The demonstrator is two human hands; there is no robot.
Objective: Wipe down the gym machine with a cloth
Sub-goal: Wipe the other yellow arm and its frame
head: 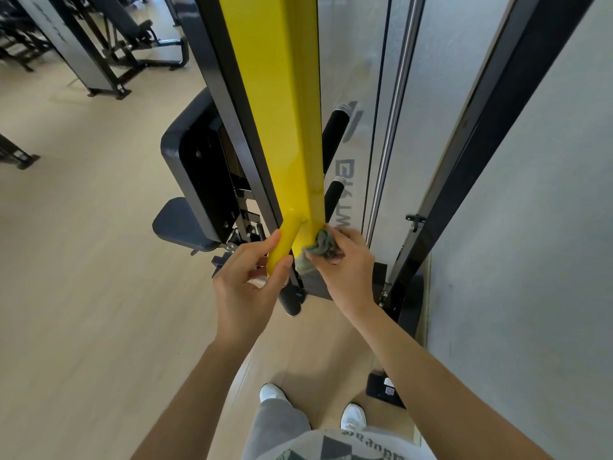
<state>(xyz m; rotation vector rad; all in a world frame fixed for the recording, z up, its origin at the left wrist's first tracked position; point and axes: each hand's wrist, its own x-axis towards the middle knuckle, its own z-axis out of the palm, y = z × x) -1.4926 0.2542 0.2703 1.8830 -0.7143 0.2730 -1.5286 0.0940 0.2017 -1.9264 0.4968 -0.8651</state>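
Observation:
A tall yellow beam (282,104) of the gym machine runs down the middle of the head view and ends in a short yellow handle bar (282,247). My left hand (245,283) grips that handle bar from the left, thumb and fingers curled round it. My right hand (345,263) holds a bunched grey-green cloth (323,248) and presses it against the lower right side of the yellow beam, just beside the joint with the handle.
The machine's black seat and back pad (189,180) stand to the left, black foam grips (335,134) behind the beam. A grey shroud with steel guide rods (394,121) and a black frame post (464,154) rise on the right against a grey wall. Other machines (99,44) stand far left.

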